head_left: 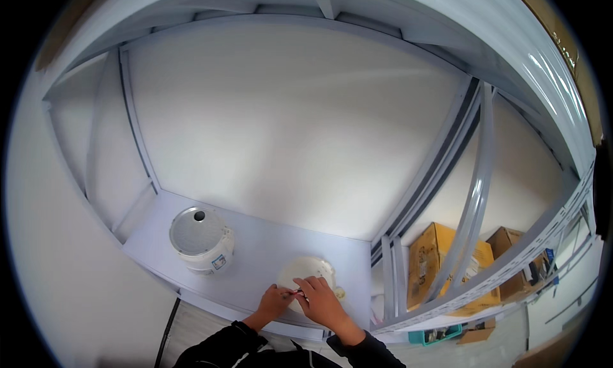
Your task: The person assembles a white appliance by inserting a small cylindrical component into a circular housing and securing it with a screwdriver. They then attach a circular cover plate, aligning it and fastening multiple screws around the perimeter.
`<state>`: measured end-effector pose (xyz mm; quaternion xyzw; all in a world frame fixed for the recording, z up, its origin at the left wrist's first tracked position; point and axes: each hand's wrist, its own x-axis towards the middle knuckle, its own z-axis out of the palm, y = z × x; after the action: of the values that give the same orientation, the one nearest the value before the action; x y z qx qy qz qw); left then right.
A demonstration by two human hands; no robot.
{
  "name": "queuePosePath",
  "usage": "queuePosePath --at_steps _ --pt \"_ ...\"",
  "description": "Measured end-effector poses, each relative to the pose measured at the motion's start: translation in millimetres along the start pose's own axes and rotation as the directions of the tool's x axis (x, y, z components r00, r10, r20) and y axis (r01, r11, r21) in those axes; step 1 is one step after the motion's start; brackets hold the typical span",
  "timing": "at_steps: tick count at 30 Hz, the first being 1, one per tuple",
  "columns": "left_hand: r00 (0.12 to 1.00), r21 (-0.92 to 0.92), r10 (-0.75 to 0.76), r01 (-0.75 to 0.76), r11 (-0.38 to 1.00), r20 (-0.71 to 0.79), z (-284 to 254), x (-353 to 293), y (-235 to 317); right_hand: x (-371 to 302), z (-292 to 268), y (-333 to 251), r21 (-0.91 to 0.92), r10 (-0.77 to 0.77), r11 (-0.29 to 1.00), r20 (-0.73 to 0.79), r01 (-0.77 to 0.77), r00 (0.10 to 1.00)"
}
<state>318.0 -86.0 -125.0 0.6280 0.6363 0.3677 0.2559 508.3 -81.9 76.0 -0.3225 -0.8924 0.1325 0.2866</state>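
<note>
Centrally, at the lower middle of the frame, a small slender item (294, 292), pinkish-red with a dark part, is held between two bare hands above a white round disc (308, 266). Its long axis runs roughly left to right across the frame, the right end slightly higher; the item is small and partly covered, so which end is the tip cannot be told. The left hand (276, 302) has its fingers closed on the left end. The right hand (321, 302) reaches from the lower right, its fingers pinched on the right end and its knuckles over the disc. The disc lies flat on a pale shelf (255, 256). At left on the same shelf stands an upright white bucket (201, 245), its grey lid bearing a dark round opening. An orange-yellow carton (429, 260) stands at the lower right, beyond the shelf's uprights.
</note>
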Motion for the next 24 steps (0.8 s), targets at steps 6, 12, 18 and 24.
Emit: queuePosePath --at_steps 6,12,18,24 --pt "0.997 -0.046 0.068 -0.066 0.997 0.046 -13.8 6.4 17.3 -2.3 9.9 4.3 0.118 0.012 0.993 -0.125 0.003 0.992" --pt "0.986 -0.087 0.129 -0.120 0.989 0.102 -26.2 22.5 5.7 2.4 17.8 -4.2 -0.076 0.323 0.945 0.101 -0.317 0.941" --pt "0.969 -0.168 0.020 0.022 0.986 0.245 -43.7 27.5 24.5 7.2 34.1 -19.2 0.152 0.152 0.981 -0.212 -0.122 0.965" --pt "0.920 -0.207 0.299 -0.250 0.946 0.254 -34.4 33.0 -0.9 15.5 34.6 -46.9 -0.105 0.365 0.917 -0.162 -0.384 0.917"
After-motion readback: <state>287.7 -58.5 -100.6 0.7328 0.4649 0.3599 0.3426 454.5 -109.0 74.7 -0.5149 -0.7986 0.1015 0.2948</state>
